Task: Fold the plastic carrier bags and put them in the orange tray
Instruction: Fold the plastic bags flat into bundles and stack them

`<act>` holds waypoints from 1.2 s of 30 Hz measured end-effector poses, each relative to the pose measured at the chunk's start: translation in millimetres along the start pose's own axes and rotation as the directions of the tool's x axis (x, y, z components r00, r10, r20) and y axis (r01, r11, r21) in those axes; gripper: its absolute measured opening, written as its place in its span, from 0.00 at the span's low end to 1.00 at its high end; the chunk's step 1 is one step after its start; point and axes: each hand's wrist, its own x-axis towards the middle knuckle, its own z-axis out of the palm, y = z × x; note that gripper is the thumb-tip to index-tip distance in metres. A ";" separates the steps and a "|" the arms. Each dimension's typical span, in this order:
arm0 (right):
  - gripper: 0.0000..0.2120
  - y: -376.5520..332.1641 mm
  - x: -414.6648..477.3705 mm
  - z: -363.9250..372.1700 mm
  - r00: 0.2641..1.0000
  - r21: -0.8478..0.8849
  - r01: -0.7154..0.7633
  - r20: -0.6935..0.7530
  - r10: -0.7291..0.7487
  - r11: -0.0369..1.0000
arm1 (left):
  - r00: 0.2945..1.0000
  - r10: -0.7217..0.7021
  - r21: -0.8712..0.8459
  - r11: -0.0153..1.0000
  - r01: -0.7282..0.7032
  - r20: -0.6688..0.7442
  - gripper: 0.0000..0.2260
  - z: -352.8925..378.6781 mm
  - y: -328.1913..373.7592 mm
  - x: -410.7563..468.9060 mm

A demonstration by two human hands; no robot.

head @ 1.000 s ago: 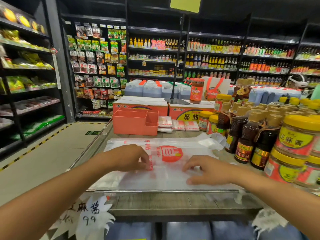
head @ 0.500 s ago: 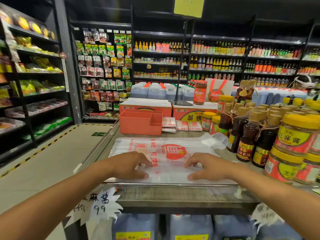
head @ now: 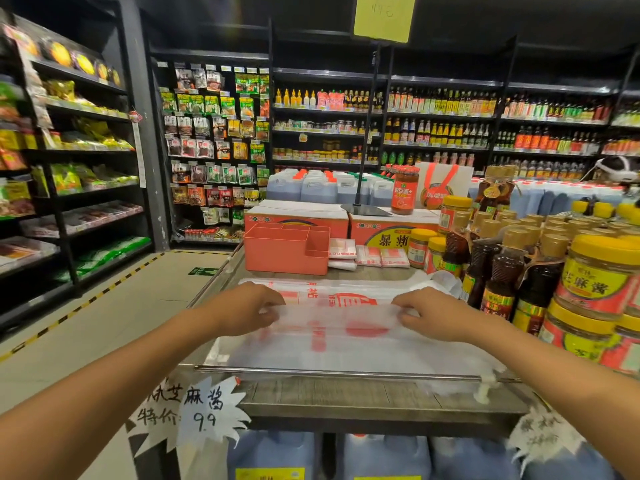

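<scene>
Head view: half a second ago I saw both hands lying flat on the carrier bag (head: 346, 344). Now the left hand (head: 249, 311) and the right hand (head: 436, 315) have curled their fingers and each pinches a raised fold of it, lifted off the sheet and stretched between them. The lifted strip is blurred.

The bag is thin, cloudy-clear plastic with red print, and the rest of it lies spread on the near part of the table (head: 381, 400), up to a metal rail (head: 346, 372) along the near edge. The orange tray (head: 284, 251) is a boxy, smooth plastic tub with inner dividers; it stands at the far side, apart from the bag. Small folded bags (head: 367, 254) lie just to its right.

The table top is grey, wood-grained board. On its right stand yellow-lidded jars (head: 602, 271) and dark sauce bottles (head: 498, 271). A jagged paper price sign (head: 207, 410) hangs at the near left. Dark shop shelves (head: 440, 112) full of bottles and packets line the far wall.
</scene>
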 end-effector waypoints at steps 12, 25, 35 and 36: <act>0.11 17.9 4.7 -16.9 0.984 0.046 -0.178 0.020 0.177 0.983 | 0.958 -0.278 -0.195 0.938 0.286 0.069 0.11 -23.8 -32.7 -11.1; 0.19 23.9 36.8 -1.2 0.963 -0.154 -0.269 -0.060 0.263 0.951 | 0.905 -0.414 0.021 0.908 0.418 -0.099 0.28 -4.2 -36.6 5.7; 0.19 21.7 41.7 21.3 0.963 -0.248 -0.262 -0.125 0.238 0.933 | 0.909 -0.409 0.175 0.892 0.416 -0.078 0.40 10.7 -35.0 11.1; 0.19 20.8 42.0 21.9 0.963 -0.253 -0.265 -0.118 0.242 0.931 | 0.907 -0.414 0.192 0.887 0.420 -0.072 0.39 10.8 -34.5 10.4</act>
